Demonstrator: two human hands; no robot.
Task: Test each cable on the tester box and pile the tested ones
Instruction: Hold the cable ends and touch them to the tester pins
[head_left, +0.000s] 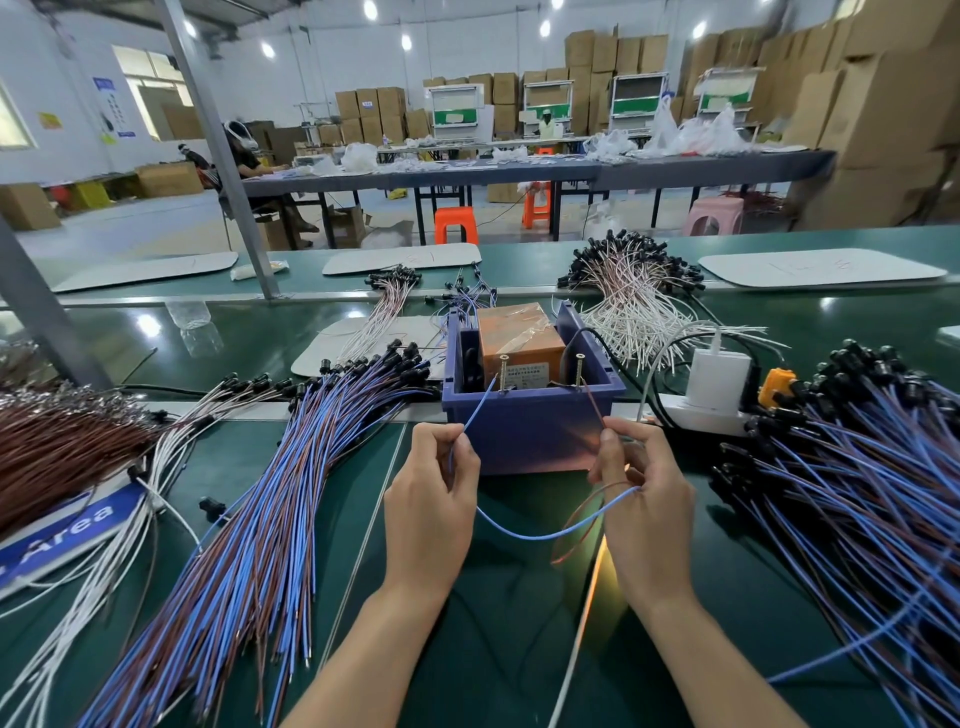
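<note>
1. At the lower centre of the frame I have both hands on one cable (540, 535). The left hand (434, 499) pinches the blue lead (478, 410) between thumb and forefinger. The right hand (644, 499) pinches the brown lead (595, 405) the same way, with slack gathered under its lower fingers.
2. The rest of the cable sags in a loop between the hands, toward the bottom of the frame.
3. The box (519, 436) sits just above the hands at centre frame. The left screw (503, 373) and the right screw (580, 370) stand upright at its near rim.
4. The move turns on how each lead runs up and away from its pinch to the screw on its own side. The blue lead slants up-right and the brown one up-left. Both tips lie right by the screws, but I cannot tell whether they touch.
5. I judge the test contact to be the step in hand. It calls for both tips resting on metal at once.
6. The left pile (260, 519) fans across the lower left and the right pile (857, 493) fills the right edge. I cannot tell which of them is the tested pile.
7. A black cord (605, 340) drops into the box beside the right screw, and a power strip (701, 418) lies just right of the box. Nothing stands between the tips and the screws.
</note>
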